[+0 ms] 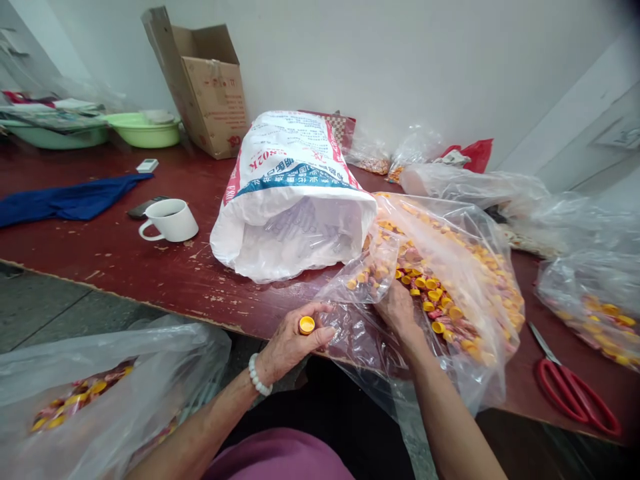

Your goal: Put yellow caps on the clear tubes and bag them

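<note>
My left hand (300, 337), with a white bead bracelet (259, 375) at the wrist, is closed around a small piece whose round yellow cap (307, 325) faces up. The rest of that piece is hidden by the fingers. My right hand (397, 308) reaches into the mouth of a clear plastic bag (470, 233) full of yellow-capped pieces (434, 293) with reddish wrapping. Its fingers are hidden among the pieces and the plastic. Just beyond both hands lies a white printed sack (295, 153), its mouth facing me, with clear plastic items (295, 223) inside.
Red-handled scissors (575, 393) lie near the right table edge, beside another bag of capped pieces (600, 313). A white mug (173, 220), blue cloth (75, 199), green basin (145, 132) and cardboard box (213, 100) are on the left. A large bag (165, 353) sits below the table edge.
</note>
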A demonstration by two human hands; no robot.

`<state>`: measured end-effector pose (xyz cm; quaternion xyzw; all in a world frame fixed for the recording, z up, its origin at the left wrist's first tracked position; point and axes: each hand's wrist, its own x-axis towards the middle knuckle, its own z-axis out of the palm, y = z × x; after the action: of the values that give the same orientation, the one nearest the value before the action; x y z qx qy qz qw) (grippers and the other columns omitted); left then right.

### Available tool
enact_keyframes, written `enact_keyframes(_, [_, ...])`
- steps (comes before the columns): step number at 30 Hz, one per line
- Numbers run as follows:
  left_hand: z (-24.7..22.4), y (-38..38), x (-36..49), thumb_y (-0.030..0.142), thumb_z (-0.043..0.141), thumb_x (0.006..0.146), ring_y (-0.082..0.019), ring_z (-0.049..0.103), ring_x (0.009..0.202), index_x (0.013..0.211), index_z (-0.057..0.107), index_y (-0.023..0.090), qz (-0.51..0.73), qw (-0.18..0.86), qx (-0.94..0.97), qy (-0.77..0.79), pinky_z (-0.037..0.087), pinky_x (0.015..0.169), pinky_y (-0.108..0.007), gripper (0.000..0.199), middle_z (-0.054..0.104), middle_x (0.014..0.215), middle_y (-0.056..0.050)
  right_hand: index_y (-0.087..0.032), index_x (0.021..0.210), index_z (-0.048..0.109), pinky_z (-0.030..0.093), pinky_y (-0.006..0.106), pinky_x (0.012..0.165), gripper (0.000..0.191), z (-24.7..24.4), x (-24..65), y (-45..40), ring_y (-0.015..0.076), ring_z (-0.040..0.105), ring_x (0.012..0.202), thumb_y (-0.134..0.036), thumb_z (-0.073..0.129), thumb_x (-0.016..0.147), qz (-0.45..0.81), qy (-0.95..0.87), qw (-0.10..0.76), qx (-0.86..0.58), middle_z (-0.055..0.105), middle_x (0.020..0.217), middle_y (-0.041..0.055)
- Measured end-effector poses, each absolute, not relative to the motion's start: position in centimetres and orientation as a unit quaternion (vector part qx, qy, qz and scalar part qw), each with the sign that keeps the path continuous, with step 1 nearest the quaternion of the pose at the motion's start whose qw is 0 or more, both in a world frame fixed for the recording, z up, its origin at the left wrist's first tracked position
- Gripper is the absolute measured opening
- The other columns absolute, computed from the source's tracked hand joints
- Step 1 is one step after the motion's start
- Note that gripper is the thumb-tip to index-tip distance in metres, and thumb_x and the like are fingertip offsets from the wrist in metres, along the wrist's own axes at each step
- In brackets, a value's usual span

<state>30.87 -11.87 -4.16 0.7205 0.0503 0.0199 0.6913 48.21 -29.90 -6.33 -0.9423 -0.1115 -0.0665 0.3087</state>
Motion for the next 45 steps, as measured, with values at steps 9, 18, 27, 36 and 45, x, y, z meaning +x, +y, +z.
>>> enact_keyframes(9, [-3.7,-12.8,31.2,0.022,0.063,0.077,-0.019,0.061,0.085,0.102,0.069,0.015,0.047,0.595,0.802,0.014,0.046,0.079,-0.028,0.027,0.070,0.093,-0.006,-0.020,0.110,0.058,0.051,0.031,0.072,0.035,-1.0,38.1,-32.4,0.0183,0.061,0.084,-0.044,0.055,0.084,0.038,-0.180,0.576,-0.797,0.065,0.100,0.0072])
enact_keyframes(18, [-2.4,-13.5,30.4,0.031,0.061,0.079,-0.013,0.049,0.066,0.094,0.068,0.012,0.009,0.638,0.770,-0.015,0.038,0.060,-0.022,0.025,0.062,0.077,-0.002,-0.025,0.120,0.049,0.050,0.031,0.074,0.038,-0.7,35.5,-30.3,0.0172,0.058,0.089,-0.018,0.053,0.083,0.006,-0.268,0.526,-0.807,0.058,0.106,0.0055])
enact_keyframes(27, [-3.1,-13.6,30.4,0.024,0.064,0.074,-0.007,0.035,0.058,0.076,0.061,0.012,-0.010,0.677,0.736,0.021,0.029,0.052,-0.019,0.012,0.045,0.064,0.004,-0.024,0.101,0.058,0.043,0.037,0.095,0.052,-1.6,35.0,-30.2,0.0193,0.044,0.121,0.003,0.037,0.062,0.021,-0.387,0.449,-0.805,0.047,0.126,0.0057])
enact_keyframes(36, [-4.1,-12.4,30.2,0.042,0.066,0.075,-0.005,0.035,0.045,0.076,0.052,0.016,-0.042,0.761,0.639,0.102,0.026,0.037,-0.015,0.029,0.042,0.055,0.006,-0.016,0.088,0.062,0.047,0.036,0.077,0.023,-5.5,46.0,-32.0,0.0220,0.058,0.083,-0.023,0.046,0.073,-0.068,-0.164,0.352,-0.919,0.064,0.089,0.0090])
enact_keyframes(45, [-4.6,-11.9,30.6,0.035,0.069,0.071,-0.006,0.041,0.047,0.085,0.056,0.015,-0.005,0.773,0.622,0.128,0.033,0.040,-0.016,0.028,0.046,0.060,0.006,-0.020,0.103,0.063,0.045,0.038,0.079,0.031,-6.4,49.1,-27.1,0.0283,0.057,0.097,-0.040,0.051,0.081,-0.037,-0.188,0.236,-0.953,0.062,0.104,0.0126])
